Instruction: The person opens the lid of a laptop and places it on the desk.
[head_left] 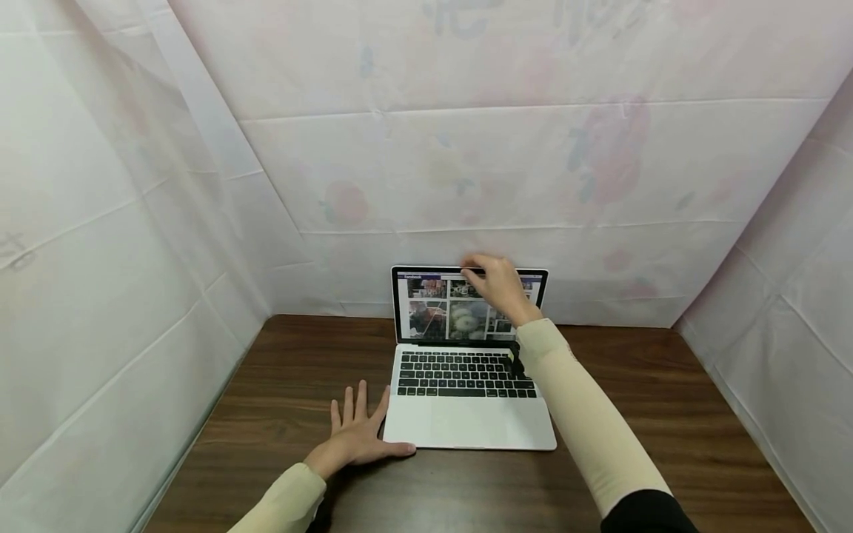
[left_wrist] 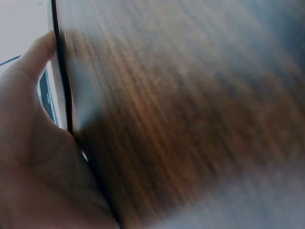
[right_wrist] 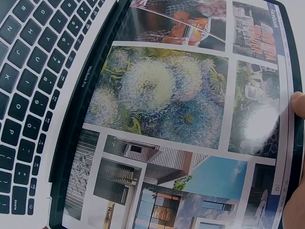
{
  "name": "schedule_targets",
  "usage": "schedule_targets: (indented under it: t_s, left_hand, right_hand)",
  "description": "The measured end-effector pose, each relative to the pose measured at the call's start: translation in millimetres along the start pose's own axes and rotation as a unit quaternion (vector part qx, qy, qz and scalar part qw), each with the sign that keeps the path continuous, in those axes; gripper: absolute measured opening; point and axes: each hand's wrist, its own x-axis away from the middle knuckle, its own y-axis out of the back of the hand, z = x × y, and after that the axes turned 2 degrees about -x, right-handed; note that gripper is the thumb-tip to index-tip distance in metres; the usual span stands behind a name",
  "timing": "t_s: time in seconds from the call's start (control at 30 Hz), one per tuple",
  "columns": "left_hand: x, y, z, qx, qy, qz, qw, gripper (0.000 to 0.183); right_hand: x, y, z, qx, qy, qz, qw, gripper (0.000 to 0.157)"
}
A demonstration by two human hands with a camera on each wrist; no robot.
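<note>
A silver laptop (head_left: 469, 426) stands unfolded on the wooden table, its lit screen (head_left: 426, 311) showing a page of pictures. My right hand (head_left: 501, 285) reaches across to the top edge of the screen and pinches it. In the right wrist view the thumb (right_wrist: 299, 104) lies on the black bezel; the other fingers are mostly hidden behind the lid. My left hand (head_left: 356, 438) lies by the laptop's front left corner with its fingers spread, the thumb along the front edge. The left wrist view shows that hand (left_wrist: 33, 143) against the laptop's side.
A dark brown wooden table (head_left: 300, 355) carries the laptop near its back edge. Pale printed cloth (head_left: 346, 163) hangs behind the table, with white cloth (head_left: 133, 311) at the left and more at the right.
</note>
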Motion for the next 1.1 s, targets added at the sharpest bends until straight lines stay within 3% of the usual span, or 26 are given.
schedule_targets:
  t_s: [0.43, 0.67, 0.97, 1.1]
  left_hand:
    - [-5.2, -1.9, -0.6, 0.028, -0.014, -0.005, 0.9995, 0.124]
    - [-16.5, -5.3, -0.2, 0.027, -0.019, -0.008, 0.9994, 0.126]
    - [-20.8, 11.6, -5.2, 0.012, -0.045, 0.001, 0.9989, 0.123]
    - [-22.3, 18.4, -0.4, 0.023, -0.048, -0.019, 0.9984, 0.117]
  right_hand:
    - [7, 4.8, -5, -0.033, -0.007, -0.005, 0.999, 0.017]
    - [10, 13.7, -3, -0.035, -0.019, -0.005, 0.999, 0.017]
    - [18, 25.0, -7, -0.037, -0.019, 0.013, 0.999, 0.026]
    - [30, 34.5, -11, -0.021, -0.023, 0.003, 1.000, 0.031]
